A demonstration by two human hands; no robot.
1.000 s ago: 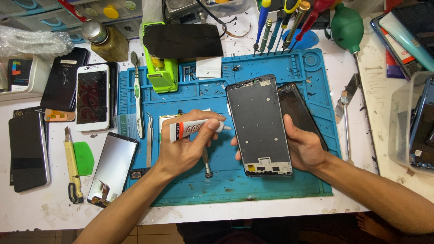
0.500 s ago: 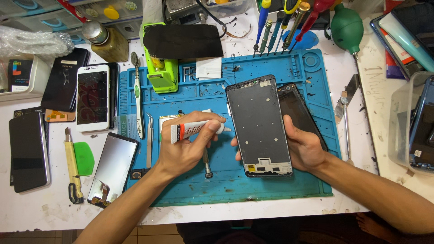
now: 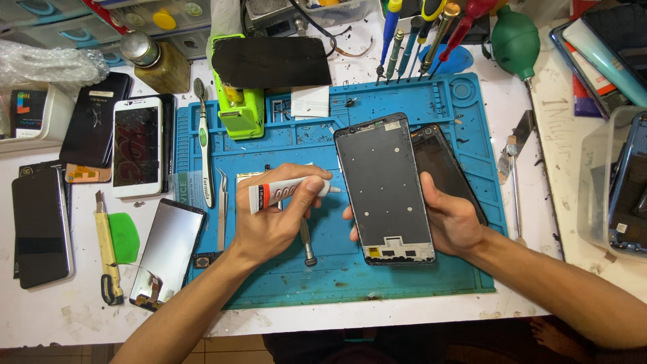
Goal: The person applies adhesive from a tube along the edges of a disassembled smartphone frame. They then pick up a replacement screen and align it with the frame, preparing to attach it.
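White glue tube [image 3: 286,193] sits in the left hand [image 3: 269,226]'s grip; right hand [image 3: 455,219] clasps the phone frame [image 3: 385,189].

1. Left hand [image 3: 273,226]: showing bare, with no glove, ring or watch on it.
2. Right hand [image 3: 451,219]: showing bare likewise, nothing worn at the wrist.
3. Forearms: both showing uncovered up to the picture's edge, with no sleeve coming into view.
4. Fingers [image 3: 306,195]: showing short, unpainted nails, with no tape or covering.
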